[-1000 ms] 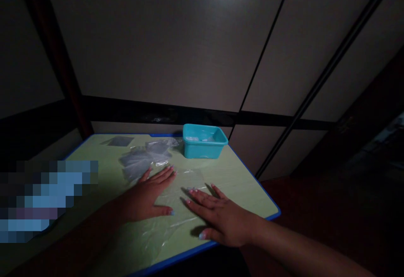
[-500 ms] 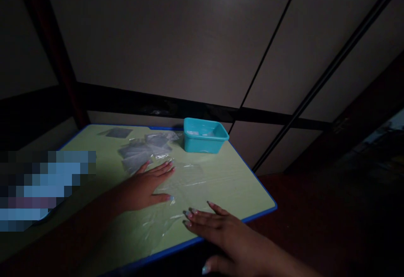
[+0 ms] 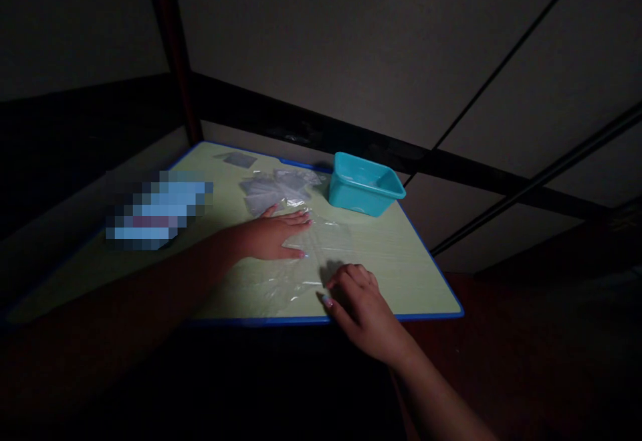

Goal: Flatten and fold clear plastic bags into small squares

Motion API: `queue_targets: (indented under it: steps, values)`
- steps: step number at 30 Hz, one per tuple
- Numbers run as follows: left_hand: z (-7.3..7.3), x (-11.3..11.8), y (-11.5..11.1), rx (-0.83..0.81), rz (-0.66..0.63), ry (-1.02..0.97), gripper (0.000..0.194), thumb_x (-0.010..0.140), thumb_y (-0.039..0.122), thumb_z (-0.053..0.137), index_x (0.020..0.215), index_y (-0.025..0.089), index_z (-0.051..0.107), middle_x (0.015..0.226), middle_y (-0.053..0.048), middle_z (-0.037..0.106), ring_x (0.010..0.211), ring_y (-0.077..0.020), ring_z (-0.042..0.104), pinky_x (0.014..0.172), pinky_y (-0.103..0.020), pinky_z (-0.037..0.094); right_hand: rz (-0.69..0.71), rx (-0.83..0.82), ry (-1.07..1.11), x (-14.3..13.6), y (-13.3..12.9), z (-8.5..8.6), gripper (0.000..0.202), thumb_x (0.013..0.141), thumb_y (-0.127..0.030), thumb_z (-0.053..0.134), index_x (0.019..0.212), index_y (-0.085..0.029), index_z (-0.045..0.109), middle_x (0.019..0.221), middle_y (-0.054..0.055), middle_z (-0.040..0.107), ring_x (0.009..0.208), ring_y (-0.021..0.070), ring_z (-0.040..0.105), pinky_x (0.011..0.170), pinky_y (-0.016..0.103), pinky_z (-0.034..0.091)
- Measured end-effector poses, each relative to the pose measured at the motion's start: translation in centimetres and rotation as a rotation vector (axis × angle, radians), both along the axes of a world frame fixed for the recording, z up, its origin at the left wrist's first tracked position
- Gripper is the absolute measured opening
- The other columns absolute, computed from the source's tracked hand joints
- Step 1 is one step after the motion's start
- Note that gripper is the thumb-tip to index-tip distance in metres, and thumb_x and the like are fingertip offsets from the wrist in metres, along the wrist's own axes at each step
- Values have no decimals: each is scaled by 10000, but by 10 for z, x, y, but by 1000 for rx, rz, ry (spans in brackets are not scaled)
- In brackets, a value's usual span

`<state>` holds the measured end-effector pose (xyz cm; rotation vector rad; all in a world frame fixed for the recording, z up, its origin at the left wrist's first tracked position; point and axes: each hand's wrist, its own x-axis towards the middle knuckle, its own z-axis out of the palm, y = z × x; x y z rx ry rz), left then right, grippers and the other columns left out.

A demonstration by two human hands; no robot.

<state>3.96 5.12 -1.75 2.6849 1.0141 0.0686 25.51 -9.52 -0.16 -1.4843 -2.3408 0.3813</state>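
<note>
A clear plastic sheet or bag (image 3: 328, 243) lies spread on the pale green table (image 3: 406, 274). My left hand (image 3: 273, 235) rests flat on its left part with fingers spread. Over the lower right part of the plastic is my right hand (image 3: 364, 307), its fingers loosely curled and the thumb a little apart from them. Nothing shows between those fingertips. Just beyond my left fingers lie several small greyish translucent packets (image 3: 268, 190), overlapping in a loose pile.
At the table's back right stands a turquoise plastic basket (image 3: 356, 197) with a little pale content. A few flat grey pieces (image 3: 239, 160) lie at the back left. A pixelated blue object (image 3: 165, 207) sits on the left. Behind the table rises a panelled wall (image 3: 351, 59).
The view has shifted, so the table sits higher and to the right. My right hand has moved in over the plastic, its fingers going from stretched to curled. My left hand stays flat.
</note>
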Motion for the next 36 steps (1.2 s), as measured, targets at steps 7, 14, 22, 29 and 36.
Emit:
queue_targets:
  steps: [7, 14, 22, 29, 36]
  values:
    - [2, 1, 0, -8, 14, 31, 939, 730, 680, 539, 1476, 210, 215, 1549, -125, 122, 1425, -310, 110, 1098, -544, -39, -43, 44, 111, 16, -15, -1, 140, 907, -272, 478, 999, -205, 559, 981, 83, 589, 957, 229, 534, 844, 397, 428]
    - [-1, 2, 1, 32, -14, 35, 1011, 677, 715, 564, 1478, 212, 209, 1550, -120, 113, 1425, -323, 102, 1090, -555, -72, -60, 71, -179, 11, -13, -12, 560, 926, -367, 441, 1447, -251, 272, 1496, 97, 330, 1372, 267, 283, 1098, 585, 146]
    - [3, 4, 2, 188, 76, -168, 618, 931, 431, 340, 1469, 156, 212, 1523, -122, 251, 1398, -217, 253, 1132, -486, 71, 56, 13, -345, -5, 7, 10, 719, 941, -459, 363, 1503, -218, -15, 1559, 81, 63, 1434, 223, 40, 1126, 556, 5]
    - [1, 2, 15, 301, 291, -528, 527, 941, 342, 304, 1417, 116, 326, 1451, -154, 400, 1342, -234, 367, 1111, -450, 250, 143, -34, -487, -6, 80, 10, 847, 889, -627, 335, 1501, -128, 29, 1548, 136, -42, 1419, 278, -97, 1100, 588, -6]
    - [5, 2, 8, 228, 268, -734, 516, 939, 391, 315, 1361, 113, 421, 1396, -154, 473, 1298, -239, 429, 1101, -420, 313, 199, -99, -391, -4, 103, -7, 844, 884, -685, 223, 1501, -142, 30, 1546, 131, -30, 1428, 267, -51, 1093, 602, 20]
